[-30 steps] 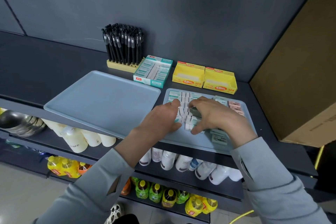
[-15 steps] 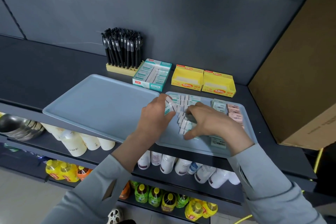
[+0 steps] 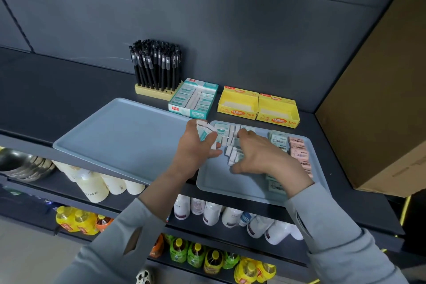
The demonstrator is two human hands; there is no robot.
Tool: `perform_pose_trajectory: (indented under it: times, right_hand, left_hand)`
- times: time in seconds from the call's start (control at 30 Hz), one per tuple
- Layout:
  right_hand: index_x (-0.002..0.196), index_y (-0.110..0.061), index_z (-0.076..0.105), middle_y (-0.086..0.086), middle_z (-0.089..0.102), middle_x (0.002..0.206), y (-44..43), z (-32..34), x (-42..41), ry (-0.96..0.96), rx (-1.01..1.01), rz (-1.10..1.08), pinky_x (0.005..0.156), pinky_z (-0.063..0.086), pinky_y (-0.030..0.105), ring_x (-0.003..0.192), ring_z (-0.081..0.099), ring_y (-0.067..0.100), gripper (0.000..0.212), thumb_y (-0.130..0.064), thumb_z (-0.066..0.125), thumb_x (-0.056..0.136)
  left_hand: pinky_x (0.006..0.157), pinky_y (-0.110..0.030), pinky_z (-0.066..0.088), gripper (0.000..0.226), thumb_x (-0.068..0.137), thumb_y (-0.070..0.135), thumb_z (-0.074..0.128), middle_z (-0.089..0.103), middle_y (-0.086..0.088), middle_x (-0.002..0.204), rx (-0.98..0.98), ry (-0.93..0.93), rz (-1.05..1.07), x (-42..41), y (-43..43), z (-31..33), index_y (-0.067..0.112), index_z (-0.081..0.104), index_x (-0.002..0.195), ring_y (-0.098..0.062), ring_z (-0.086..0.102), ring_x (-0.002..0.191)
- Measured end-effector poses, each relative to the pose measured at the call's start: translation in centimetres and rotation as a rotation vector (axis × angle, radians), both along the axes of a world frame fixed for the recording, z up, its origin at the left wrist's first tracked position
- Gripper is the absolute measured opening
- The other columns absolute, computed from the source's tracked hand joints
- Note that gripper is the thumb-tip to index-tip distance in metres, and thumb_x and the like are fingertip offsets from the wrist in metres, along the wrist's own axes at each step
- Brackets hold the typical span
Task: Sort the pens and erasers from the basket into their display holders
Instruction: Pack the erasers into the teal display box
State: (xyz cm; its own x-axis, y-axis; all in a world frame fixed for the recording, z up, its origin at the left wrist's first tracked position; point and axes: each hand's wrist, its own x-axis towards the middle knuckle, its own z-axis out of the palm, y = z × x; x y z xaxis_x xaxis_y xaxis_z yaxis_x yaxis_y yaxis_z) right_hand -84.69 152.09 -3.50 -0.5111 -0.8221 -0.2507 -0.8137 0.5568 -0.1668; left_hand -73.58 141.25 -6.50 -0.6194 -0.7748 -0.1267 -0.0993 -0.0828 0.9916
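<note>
While the left hand (image 3: 194, 147), at the middle of the frame, curls its fingers and thumb round a few teal-sleeved erasers (image 3: 204, 132) over the left edge of the small tray (image 3: 230, 188), the step in hand looks to be carrying them to the teal display box (image 3: 193, 99) just above. That box already seems well filled with like erasers, so the handful would best be squared up first, sleeves facing one way, then lowered flat into whatever gap the rows leave, not dropped on top. To the right, the right hand (image 3: 260, 157) arches over the loose erasers (image 3: 230, 145) on the small tray, fingers bent and spread down onto them. Whether they pinch any cannot be told. It would do well to gather only teal ones and leave the pale green erasers (image 3: 276, 142) and the pink erasers (image 3: 299, 151) further right for the two yellow boxes (image 3: 258, 106). As for the surroundings, a dark shelf (image 3: 57, 90) runs across the frame under a dark panelled wall. On it, from the left, lie a large blue tray (image 3: 115, 134), black pens (image 3: 156, 64) standing upright in a pale holder (image 3: 152, 92), and then the boxes. A big cardboard carton (image 3: 380, 99) fills the right side. Lower shelves hold metal bowls (image 3: 20, 165) at far left, white bottles (image 3: 92, 189) and yellow bottles (image 3: 73, 221).
</note>
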Motion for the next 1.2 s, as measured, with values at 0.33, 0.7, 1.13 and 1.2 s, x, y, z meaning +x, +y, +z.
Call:
perform_pose_trajectory:
  times: [0.33,0.7,1.13,1.2]
  right_hand:
    - [0.141,-0.017,0.030,0.008,0.050,0.116,-0.1,-1.3,0.3,0.118,-0.078,0.066,0.074,0.038,0.033,0.104,0.052,0.030,0.080,-0.052,0.065,0.078]
    - [0.134,-0.017,0.044,0.002,0.035,0.114,-1.0,0.5,-1.9,-0.079,-0.323,-0.068,0.085,0.044,0.034,0.101,0.051,0.022,0.056,-0.045,0.060,0.089]
    - [0.100,-0.020,0.072,-0.001,0.069,0.086,-6.4,4.5,-2.1,-0.400,-0.534,0.067,0.081,0.048,0.033,0.079,0.062,0.014,0.012,-0.019,0.065,0.091]
    - [0.093,-0.027,0.072,-0.006,0.068,0.073,-7.8,4.1,-2.3,-0.469,-0.573,0.030,0.075,0.047,0.030,0.066,0.057,0.006,0.020,-0.009,0.070,0.085]
  left_hand:
    - [0.069,-0.035,0.061,0.033,0.100,0.001,0.044,0.058,-0.014,0.107,0.465,0.203,0.111,-0.3,-0.6,0.9,0.005,0.038,0.132,-0.028,0.067,0.094]
    - [0.077,-0.040,0.060,0.042,0.098,0.029,0.055,0.061,-0.021,0.121,0.594,0.186,0.085,-1.6,0.0,1.3,0.003,0.045,0.129,-0.028,0.066,0.097]
    - [0.065,-0.022,0.055,0.048,0.085,0.015,0.073,0.070,-0.008,0.114,0.666,0.391,0.025,-2.9,-4.2,2.4,0.010,0.055,0.129,-0.011,0.071,0.086]
    - [0.067,-0.022,0.056,0.047,0.086,0.012,0.070,0.071,-0.006,0.110,0.647,0.388,-0.020,-2.6,-5.5,2.4,0.013,0.054,0.130,-0.011,0.071,0.087]
